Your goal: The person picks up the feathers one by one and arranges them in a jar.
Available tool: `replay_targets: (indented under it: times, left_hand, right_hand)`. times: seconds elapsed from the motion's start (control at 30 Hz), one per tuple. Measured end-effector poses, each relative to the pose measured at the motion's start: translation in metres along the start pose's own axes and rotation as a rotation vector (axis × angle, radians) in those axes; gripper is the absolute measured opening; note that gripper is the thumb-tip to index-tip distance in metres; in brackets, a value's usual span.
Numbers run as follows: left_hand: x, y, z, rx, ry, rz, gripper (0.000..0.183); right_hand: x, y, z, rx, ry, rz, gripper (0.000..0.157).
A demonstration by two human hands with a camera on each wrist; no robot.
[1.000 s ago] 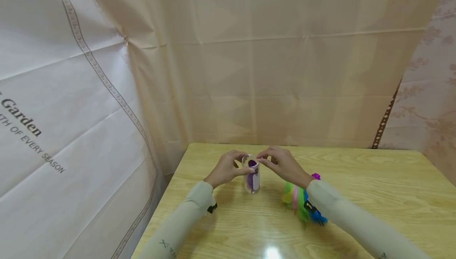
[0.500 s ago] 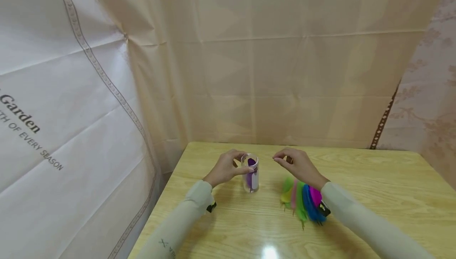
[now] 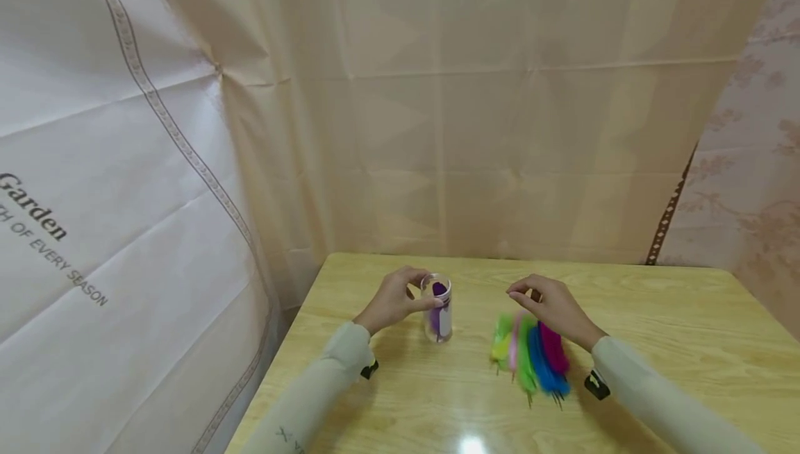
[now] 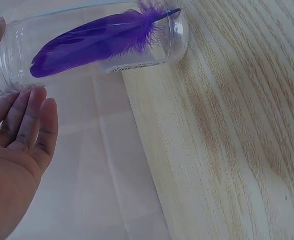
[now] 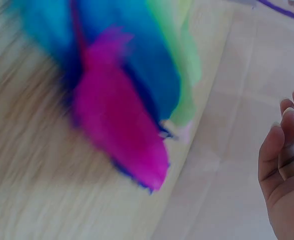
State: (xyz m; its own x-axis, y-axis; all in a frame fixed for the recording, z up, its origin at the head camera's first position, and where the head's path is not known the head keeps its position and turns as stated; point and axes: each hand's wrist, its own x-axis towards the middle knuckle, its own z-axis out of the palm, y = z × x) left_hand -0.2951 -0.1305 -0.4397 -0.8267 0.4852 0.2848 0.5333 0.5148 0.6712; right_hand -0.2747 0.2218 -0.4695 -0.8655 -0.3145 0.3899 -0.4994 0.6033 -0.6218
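A clear plastic jar [image 3: 445, 325] stands upright and lidless on the wooden table. Inside it is a single purple feather [image 4: 94, 42], quill end at the jar's base. My left hand [image 3: 394, 301] grips the jar near its threaded rim, thumb on one side and fingers on the other. My right hand [image 3: 556, 308] hovers to the right, its fingers loosely bent with nothing in them. Below it lies a row of feathers: a magenta feather [image 5: 119, 115] nearest, then blue feathers [image 3: 545, 364], green feathers [image 3: 525, 353], a pink feather [image 3: 514, 346] and a yellow feather [image 3: 500, 350].
The light wooden table [image 3: 656, 343] extends to the right and ends at a back edge. Behind it hangs a beige cloth [image 3: 487, 128], with a white printed cloth [image 3: 125, 232] along the left side.
My right hand has moved from the jar's rim rightward over the feathers, uncovering more of the magenta and blue ones. My left hand keeps its grip on the jar.
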Motion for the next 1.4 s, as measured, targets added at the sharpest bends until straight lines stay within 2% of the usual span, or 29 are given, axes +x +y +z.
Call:
replay_targets:
  times: [0.33,0.53,0.73,0.87,1.03,1.17,1.4]
  left_hand:
    - [-0.01,-0.003,-0.001,-0.007,0.013,-0.016,0.057]
    - [-0.015,-0.009,-0.004,-0.016,0.029,-0.028,0.057]
    - [-0.013,-0.008,-0.004,-0.02,0.02,-0.02,0.056]
    - [-0.013,-0.006,-0.005,-0.021,0.015,-0.033,0.054]
    - [-0.007,-0.002,-0.005,0.01,0.014,-0.014,0.054]
    - [-0.002,0.0,-0.003,-0.006,0.003,0.006,0.055]
    - [-0.002,0.0,-0.001,-0.034,-0.005,-0.004,0.054]
  right_hand:
    - [-0.018,0.02,-0.012,-0.045,0.013,0.025,0.01]
    - [-0.022,0.03,-0.014,-0.059,-0.031,0.074,0.014]
    - [-0.026,0.046,-0.015,-0.094,-0.049,0.12,0.019]
    - [-0.028,0.054,-0.014,-0.089,-0.064,0.112,0.023]
    - [-0.028,0.059,-0.018,-0.094,-0.103,0.123,0.03]
    - [-0.028,0.06,-0.021,-0.088,-0.143,0.161,0.035]
    - [-0.027,0.067,-0.016,-0.067,-0.197,0.195,0.034]
